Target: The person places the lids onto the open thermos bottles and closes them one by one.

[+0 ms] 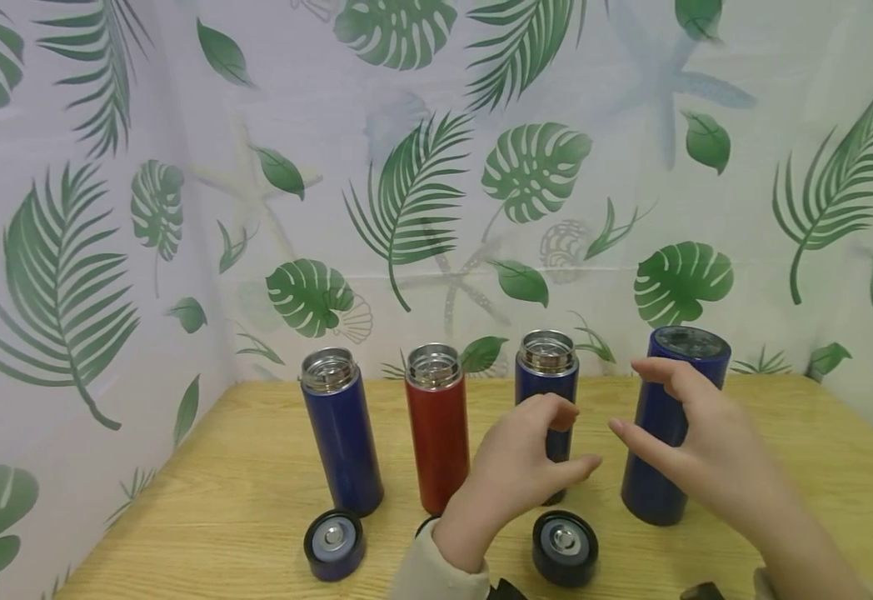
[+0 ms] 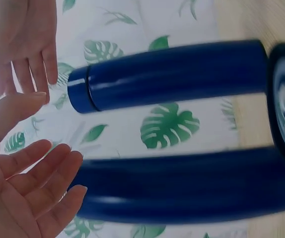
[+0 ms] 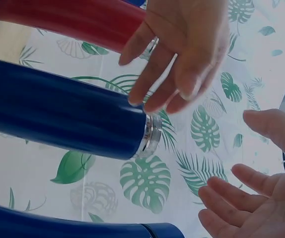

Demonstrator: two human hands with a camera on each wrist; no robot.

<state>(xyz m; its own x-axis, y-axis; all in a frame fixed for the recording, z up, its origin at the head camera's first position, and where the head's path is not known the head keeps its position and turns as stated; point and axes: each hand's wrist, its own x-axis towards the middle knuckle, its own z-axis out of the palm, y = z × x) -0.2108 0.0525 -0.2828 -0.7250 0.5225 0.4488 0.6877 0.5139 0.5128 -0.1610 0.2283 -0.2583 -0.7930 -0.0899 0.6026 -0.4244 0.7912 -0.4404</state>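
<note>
My left hand hovers before an uncapped blue vacuum flask, fingers relaxed and holding nothing; it hides part of that flask in the head view. Just to the right, my right hand is raised with thumb and fingers apart. Behind it stands a blue flask with its lid on. Both palms show in the wrist views, the right hand clear of the uncapped flask there. A dark lid lies underside up on the table in front of the hands.
Left of the hands stand an uncapped red flask and another uncapped blue flask. A lid lies before the blue one; another lid is mostly hidden behind my left wrist. The wooden table meets a leaf-print cloth at the back.
</note>
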